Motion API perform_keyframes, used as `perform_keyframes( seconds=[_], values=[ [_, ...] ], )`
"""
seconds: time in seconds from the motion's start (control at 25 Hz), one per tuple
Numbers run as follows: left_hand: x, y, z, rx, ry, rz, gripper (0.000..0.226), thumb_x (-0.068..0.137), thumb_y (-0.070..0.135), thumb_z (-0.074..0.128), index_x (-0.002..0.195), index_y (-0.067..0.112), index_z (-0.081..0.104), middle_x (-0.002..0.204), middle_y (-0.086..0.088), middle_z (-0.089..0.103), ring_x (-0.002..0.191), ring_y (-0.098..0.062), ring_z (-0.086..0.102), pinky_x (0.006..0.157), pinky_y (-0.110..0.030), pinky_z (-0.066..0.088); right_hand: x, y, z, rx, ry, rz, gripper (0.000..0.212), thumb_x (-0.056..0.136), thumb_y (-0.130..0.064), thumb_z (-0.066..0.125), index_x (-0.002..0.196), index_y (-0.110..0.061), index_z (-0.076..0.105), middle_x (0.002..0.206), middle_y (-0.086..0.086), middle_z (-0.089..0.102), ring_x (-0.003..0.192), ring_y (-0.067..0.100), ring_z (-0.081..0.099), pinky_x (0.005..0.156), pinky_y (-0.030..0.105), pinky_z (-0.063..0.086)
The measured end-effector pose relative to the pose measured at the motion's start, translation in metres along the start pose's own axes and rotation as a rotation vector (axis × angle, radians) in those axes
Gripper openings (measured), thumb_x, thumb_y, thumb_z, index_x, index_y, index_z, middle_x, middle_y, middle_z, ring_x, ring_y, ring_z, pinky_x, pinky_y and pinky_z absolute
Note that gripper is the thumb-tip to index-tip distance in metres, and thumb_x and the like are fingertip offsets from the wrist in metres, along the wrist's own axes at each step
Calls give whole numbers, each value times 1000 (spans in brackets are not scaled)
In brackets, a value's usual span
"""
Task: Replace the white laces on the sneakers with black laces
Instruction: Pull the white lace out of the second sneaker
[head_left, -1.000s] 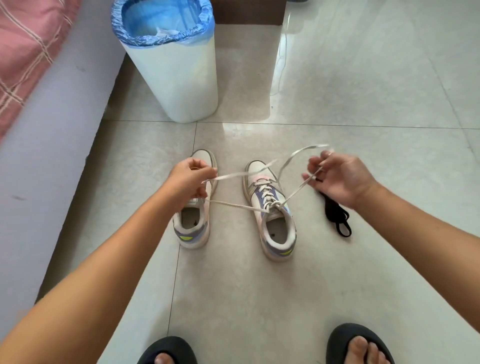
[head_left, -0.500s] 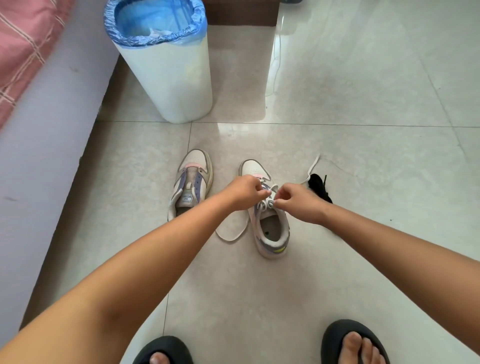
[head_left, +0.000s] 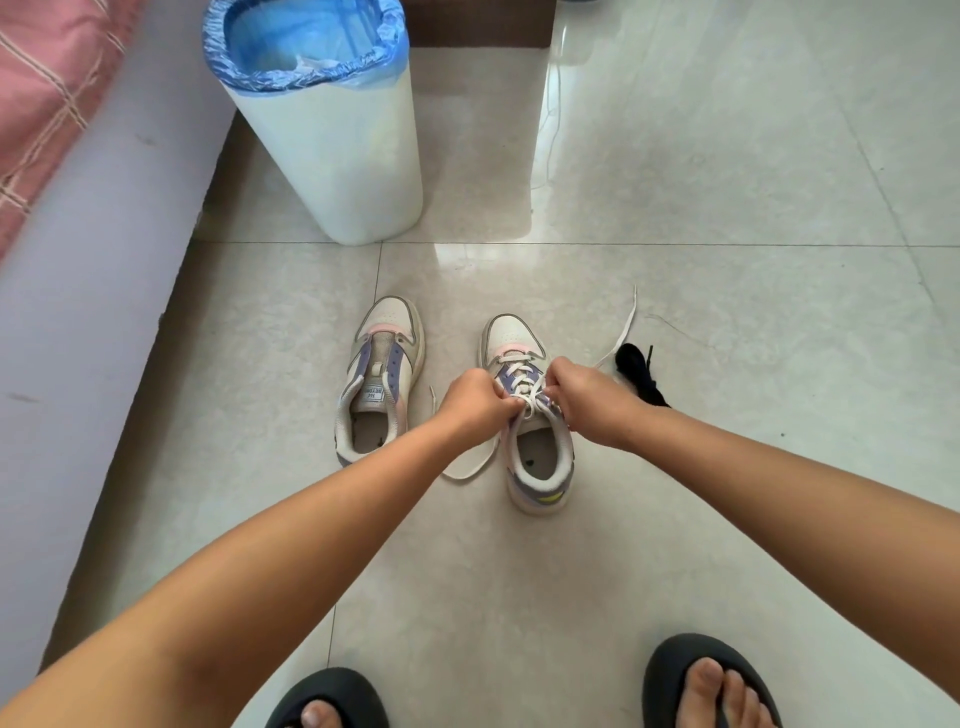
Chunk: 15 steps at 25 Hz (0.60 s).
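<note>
The left shoe (head_left: 382, 379) is already bare, while both hands, left hand (head_left: 475, 400) and right hand (head_left: 587, 397), pinch the white lace (head_left: 522, 374) still threaded through the right shoe (head_left: 535, 441); the black laces (head_left: 641, 376) lie unused.

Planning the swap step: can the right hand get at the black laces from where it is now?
Probably yes. The black laces lie on the open floor just past the right hand, with nothing between them. But its fingers pinch the white lace on the right sneaker, so it must let go first.

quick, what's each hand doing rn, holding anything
Left hand: fingers curled, pinching the white lace on the right sneaker.
Right hand: fingers curled, pinching the same white lace.
</note>
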<state>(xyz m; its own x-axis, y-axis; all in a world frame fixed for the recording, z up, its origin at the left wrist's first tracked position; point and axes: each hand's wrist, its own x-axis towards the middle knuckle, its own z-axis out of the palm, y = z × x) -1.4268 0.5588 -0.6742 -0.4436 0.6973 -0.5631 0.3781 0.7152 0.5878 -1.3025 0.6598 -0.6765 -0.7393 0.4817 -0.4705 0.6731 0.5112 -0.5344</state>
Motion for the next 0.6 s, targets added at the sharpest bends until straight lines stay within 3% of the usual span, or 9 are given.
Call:
perform_keyframes(
  seconds=[0.08, 0.12, 0.16, 0.2, 0.28, 0.32, 0.4, 0.48, 0.6],
  values=[
    [0, 0, -1, 98, 16, 40, 33, 86, 19, 58, 55, 13, 48, 52, -2, 44, 53, -18, 40, 50, -28, 30, -3, -1, -4, -233, 25, -190, 11, 94, -9, 50, 95, -10, 39, 82, 8, 54, 69, 27, 52, 53, 33, 34],
    [-1, 1, -2, 179, 38, 88, 31, 86, 19, 57, 57, 14, 47, 55, -3, 44, 57, -21, 43, 52, -29, 31, -1, 3, -6, -375, 23, -266, 18, 84, -6, 61, 90, -9, 44, 70, 7, 54, 56, 27, 55, 41, 30, 25],
    [-2, 1, -3, 263, 67, 147, 26, 86, 20, 55, 62, 13, 50, 62, -4, 48, 65, -24, 47, 57, -30, 34, 1, 4, -12, -439, 46, -268, 25, 72, -5, 72, 83, -8, 49, 58, 4, 51, 43, 25, 53, 36, 24, 12],
    [-2, 0, -4, 340, 95, 194, 19, 87, 22, 54, 71, 12, 54, 73, -6, 53, 74, -25, 51, 63, -31, 38, 5, 7, -14, -515, 134, -307, 28, 66, -7, 77, 79, -7, 52, 53, 3, 51, 38, 24, 51, 36, 21, 8],
    [1, -5, -5, 387, 134, 226, 18, 90, 25, 52, 81, 10, 57, 85, -8, 56, 82, -26, 52, 69, -34, 41, 2, 5, -12, -477, 204, -228, 23, 85, -22, 65, 94, -6, 51, 70, 7, 59, 60, 29, 61, 43, 30, 31],
    [2, -6, -4, 342, 130, 209, 23, 91, 27, 51, 76, 10, 55, 78, -8, 55, 76, -25, 51, 66, -33, 38, 1, 4, -9, -305, 191, -86, 23, 92, -30, 55, 99, -9, 48, 80, 8, 59, 75, 31, 62, 55, 34, 42],
    [2, -6, -1, 174, 57, 118, 39, 93, 31, 51, 60, 13, 44, 60, -6, 46, 57, -21, 43, 57, -31, 31, -1, 5, -2, 37, 113, 135, 24, 93, -37, 53, 91, -13, 49, 84, 5, 59, 80, 30, 63, 71, 42, 52],
    [3, -1, 3, 35, 0, 38, 43, 92, 34, 55, 56, 13, 42, 55, -4, 41, 50, -16, 36, 51, -29, 27, -3, 3, -1, 291, 128, 195, 21, 92, -31, 57, 81, -14, 50, 76, 6, 59, 68, 27, 64, 70, 45, 57],
    [8, 8, 2, -163, -46, -39, 26, 87, 29, 64, 69, 11, 57, 63, -4, 51, 56, -15, 45, 55, -23, 36, -1, 0, -2, 432, 102, 224, 15, 94, -20, 55, 83, -11, 50, 71, 8, 56, 58, 24, 59, 66, 44, 59]
  ],
)
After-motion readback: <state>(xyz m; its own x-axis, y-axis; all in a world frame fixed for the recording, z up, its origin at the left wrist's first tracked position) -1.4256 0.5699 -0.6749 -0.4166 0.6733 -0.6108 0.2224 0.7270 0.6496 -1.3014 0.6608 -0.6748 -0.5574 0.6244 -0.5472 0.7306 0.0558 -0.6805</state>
